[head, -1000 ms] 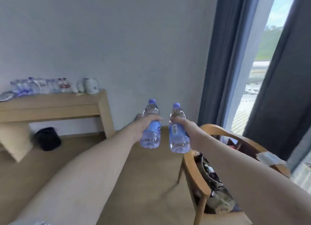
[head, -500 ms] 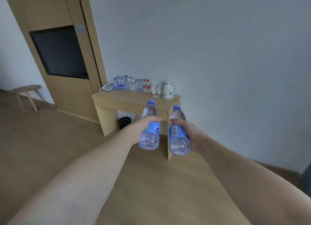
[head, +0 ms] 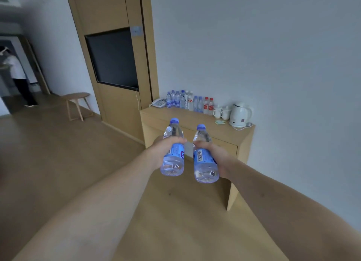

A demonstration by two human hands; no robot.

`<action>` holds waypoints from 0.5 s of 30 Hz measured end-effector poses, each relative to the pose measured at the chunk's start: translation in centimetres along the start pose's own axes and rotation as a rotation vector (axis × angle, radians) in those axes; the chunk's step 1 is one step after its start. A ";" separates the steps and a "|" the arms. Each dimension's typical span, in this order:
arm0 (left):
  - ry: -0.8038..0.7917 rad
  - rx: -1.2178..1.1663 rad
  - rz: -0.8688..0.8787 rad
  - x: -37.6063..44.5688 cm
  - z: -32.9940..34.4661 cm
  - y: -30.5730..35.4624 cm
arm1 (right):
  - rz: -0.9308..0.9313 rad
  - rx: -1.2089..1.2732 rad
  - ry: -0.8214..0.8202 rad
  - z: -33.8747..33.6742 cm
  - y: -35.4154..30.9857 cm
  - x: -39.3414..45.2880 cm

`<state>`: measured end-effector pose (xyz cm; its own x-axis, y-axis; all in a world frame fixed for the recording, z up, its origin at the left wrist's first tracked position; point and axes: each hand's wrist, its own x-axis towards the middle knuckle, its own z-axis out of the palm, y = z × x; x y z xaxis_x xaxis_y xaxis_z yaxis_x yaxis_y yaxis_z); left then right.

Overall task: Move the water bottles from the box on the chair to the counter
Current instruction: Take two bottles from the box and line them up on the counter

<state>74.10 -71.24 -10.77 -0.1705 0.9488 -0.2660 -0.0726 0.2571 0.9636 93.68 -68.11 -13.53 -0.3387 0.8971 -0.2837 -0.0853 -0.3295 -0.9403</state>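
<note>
My left hand (head: pixel 159 151) grips a clear water bottle (head: pixel 172 161) with a blue cap and blue label, held upright in front of me. My right hand (head: pixel 216 155) grips a second, matching water bottle (head: pixel 204 163), barcode facing me. Both bottles hang in the air just in front of the wooden counter (head: pixel 197 122). On the counter's back edge, against the wall, stands a row of several bottles (head: pixel 187 101), blue-labelled ones and two with red labels. The chair and its box are out of view.
A white kettle (head: pixel 240 115), two white cups (head: pixel 221 112), a sticky note pad and a telephone (head: pixel 159 103) also sit on the counter. A wooden panel with a dark screen (head: pixel 115 59) stands left of it, a small stool (head: pixel 77 104) further left. A person (head: pixel 17 75) stands far left.
My view has swung left, away from the chair and window, and closed in on the counter. Both hands keep holding their bottles in front of me.
</note>
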 end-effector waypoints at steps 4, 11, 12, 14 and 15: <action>-0.015 -0.012 0.012 7.4 -4.4 3.2 | 0.007 0.017 0.027 3.3 -2.5 7.7; -0.026 -0.019 0.017 18.6 -10.4 7.1 | 0.000 0.031 0.027 8.1 -6.3 20.0; -0.029 -0.023 0.006 20.0 -11.1 7.1 | 0.012 0.030 0.015 8.7 -6.5 21.6; -0.037 -0.037 -0.013 22.8 -12.4 7.0 | 0.028 0.029 -0.007 9.5 -6.8 24.8; -0.036 -0.046 -0.021 24.3 -13.1 7.0 | 0.029 0.028 -0.011 9.8 -7.0 26.6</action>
<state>56.61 -48.80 -10.78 -0.1327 0.9496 -0.2841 -0.1208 0.2690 0.9555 76.06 -44.88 -12.64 -0.3516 0.8838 -0.3087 -0.1014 -0.3638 -0.9260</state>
